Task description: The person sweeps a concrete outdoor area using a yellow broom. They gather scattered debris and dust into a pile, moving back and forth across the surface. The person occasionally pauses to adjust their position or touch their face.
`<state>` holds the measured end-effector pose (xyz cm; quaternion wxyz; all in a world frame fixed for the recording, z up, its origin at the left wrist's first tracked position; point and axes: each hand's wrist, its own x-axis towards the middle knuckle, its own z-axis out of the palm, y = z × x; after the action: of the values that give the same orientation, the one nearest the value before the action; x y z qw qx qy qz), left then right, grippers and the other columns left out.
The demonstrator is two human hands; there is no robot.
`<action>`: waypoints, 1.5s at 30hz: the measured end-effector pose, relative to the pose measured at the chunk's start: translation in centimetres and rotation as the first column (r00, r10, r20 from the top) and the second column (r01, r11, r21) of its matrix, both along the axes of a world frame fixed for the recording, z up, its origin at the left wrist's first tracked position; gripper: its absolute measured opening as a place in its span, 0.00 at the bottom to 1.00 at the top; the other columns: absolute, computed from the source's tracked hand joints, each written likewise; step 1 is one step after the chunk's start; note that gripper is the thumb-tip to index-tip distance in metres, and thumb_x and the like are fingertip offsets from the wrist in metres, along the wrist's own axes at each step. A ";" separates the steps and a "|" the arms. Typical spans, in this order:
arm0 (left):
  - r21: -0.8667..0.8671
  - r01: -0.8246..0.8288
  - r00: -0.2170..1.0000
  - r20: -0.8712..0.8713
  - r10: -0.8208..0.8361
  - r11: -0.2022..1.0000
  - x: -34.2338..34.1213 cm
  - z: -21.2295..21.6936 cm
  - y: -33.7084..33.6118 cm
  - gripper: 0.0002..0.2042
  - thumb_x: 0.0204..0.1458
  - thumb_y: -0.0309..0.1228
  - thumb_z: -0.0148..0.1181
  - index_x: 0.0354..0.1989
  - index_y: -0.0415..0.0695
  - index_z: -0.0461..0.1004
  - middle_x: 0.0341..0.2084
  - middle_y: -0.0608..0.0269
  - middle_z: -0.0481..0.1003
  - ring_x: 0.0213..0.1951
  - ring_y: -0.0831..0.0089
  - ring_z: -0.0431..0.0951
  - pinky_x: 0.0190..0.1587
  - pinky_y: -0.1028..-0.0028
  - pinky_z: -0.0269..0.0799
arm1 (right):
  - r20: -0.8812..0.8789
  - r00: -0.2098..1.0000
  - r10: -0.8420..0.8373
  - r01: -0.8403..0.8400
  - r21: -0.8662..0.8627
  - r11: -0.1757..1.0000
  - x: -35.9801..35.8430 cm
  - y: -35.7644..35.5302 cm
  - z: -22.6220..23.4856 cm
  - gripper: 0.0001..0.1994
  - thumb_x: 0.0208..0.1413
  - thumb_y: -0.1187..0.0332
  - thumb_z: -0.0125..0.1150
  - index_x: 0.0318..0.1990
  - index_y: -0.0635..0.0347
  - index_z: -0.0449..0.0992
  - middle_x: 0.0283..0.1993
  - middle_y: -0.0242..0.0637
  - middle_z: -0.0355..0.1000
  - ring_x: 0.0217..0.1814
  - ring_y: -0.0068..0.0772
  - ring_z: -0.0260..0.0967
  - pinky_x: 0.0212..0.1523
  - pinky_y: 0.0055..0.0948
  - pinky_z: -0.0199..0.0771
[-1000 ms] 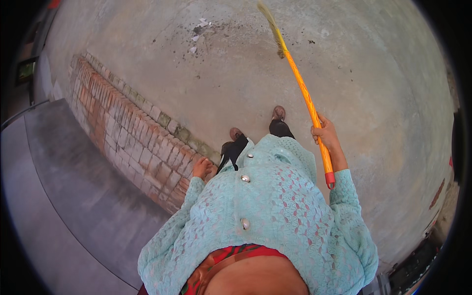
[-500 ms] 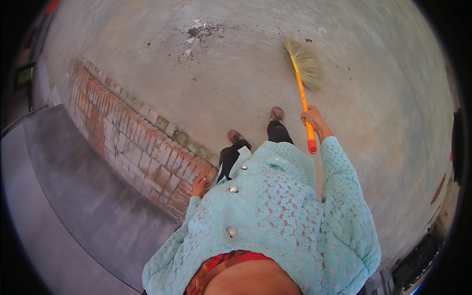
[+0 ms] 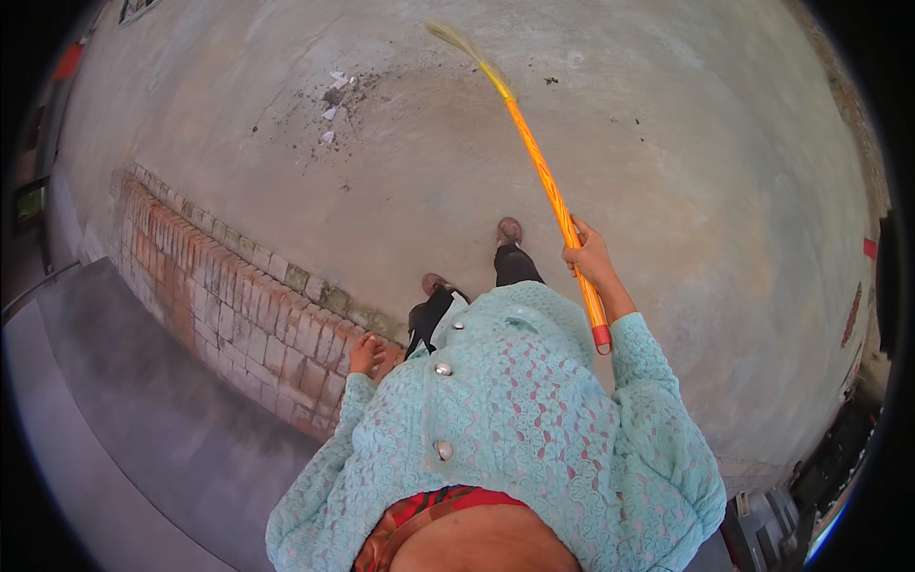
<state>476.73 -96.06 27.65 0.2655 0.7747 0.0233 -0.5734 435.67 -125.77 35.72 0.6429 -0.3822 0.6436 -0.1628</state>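
My right hand [image 3: 595, 259] is wrapped round the orange handle of a broom [image 3: 541, 170], a little above its red end cap. The broom slants forward and left, and its pale straw bristles [image 3: 451, 38] look narrow from this angle. Whether they touch the floor I cannot tell. A small heap of dark dirt with white scraps [image 3: 334, 96] lies on the concrete floor, left of the bristles. At my left side hangs my left hand [image 3: 366, 354], with nothing in it and its fingers loosely bent and partly apart, by the brick steps.
Brick steps [image 3: 227, 276] with a mossy lower edge run along my left. Beyond them lies a smooth grey raised floor [image 3: 157, 367]. Small dark bits [image 3: 551, 81] dot the concrete floor [image 3: 724, 219] ahead. Dark objects [image 3: 762, 524] stand at the lower right.
The broom's bristles have swung left and farther away, from fanned out to a narrow tuft. My right hand has come slightly nearer. The dirt heap appears shifted left with the view.
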 end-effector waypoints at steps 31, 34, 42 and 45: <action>-0.398 -0.086 0.864 -0.486 -0.131 0.913 -13.4 13.1 -34.0 0.19 0.48 0.38 0.47 0.43 0.37 0.60 0.33 0.55 0.67 0.38 0.67 0.69 0.35 0.65 0.69 | 0.243 0.970 -0.002 0.028 -0.103 0.994 18.9 -15.6 -4.4 0.27 0.33 0.80 0.49 0.48 0.66 0.55 0.18 0.36 0.62 0.14 0.26 0.61 0.13 0.24 0.62; -0.386 -0.096 0.747 -0.637 -0.190 0.917 -13.1 12.2 -35.7 0.15 0.46 0.32 0.51 0.39 0.37 0.60 0.30 0.54 0.67 0.35 0.66 0.70 0.33 0.64 0.70 | 0.192 0.981 0.001 0.039 -0.205 0.978 21.1 -15.2 -2.5 0.29 0.33 0.79 0.49 0.50 0.66 0.54 0.18 0.37 0.62 0.14 0.25 0.61 0.13 0.24 0.62; -0.429 -0.056 0.713 -0.650 -0.265 0.901 -12.5 11.7 -38.8 0.10 0.43 0.24 0.50 0.33 0.40 0.58 0.17 0.66 0.62 0.14 0.81 0.63 0.12 0.81 0.62 | 0.284 0.956 -0.078 0.100 -0.063 0.993 18.1 -16.6 -0.5 0.27 0.44 0.69 0.50 0.54 0.63 0.51 0.27 0.34 0.63 0.26 0.25 0.63 0.24 0.22 0.65; -0.424 0.096 0.636 -0.670 -0.383 0.900 -11.0 10.0 -39.5 0.10 0.43 0.24 0.50 0.34 0.40 0.57 0.16 0.67 0.61 0.12 0.83 0.61 0.09 0.83 0.59 | 0.274 0.942 -0.193 0.177 0.083 0.981 11.0 -16.8 -1.5 0.29 0.47 0.64 0.49 0.55 0.63 0.48 0.30 0.34 0.63 0.31 0.24 0.62 0.31 0.22 0.65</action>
<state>465.71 -135.54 37.68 0.2862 0.4111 -0.0784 -0.8619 446.66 -142.56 34.18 0.7201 -0.2744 0.5834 -0.2565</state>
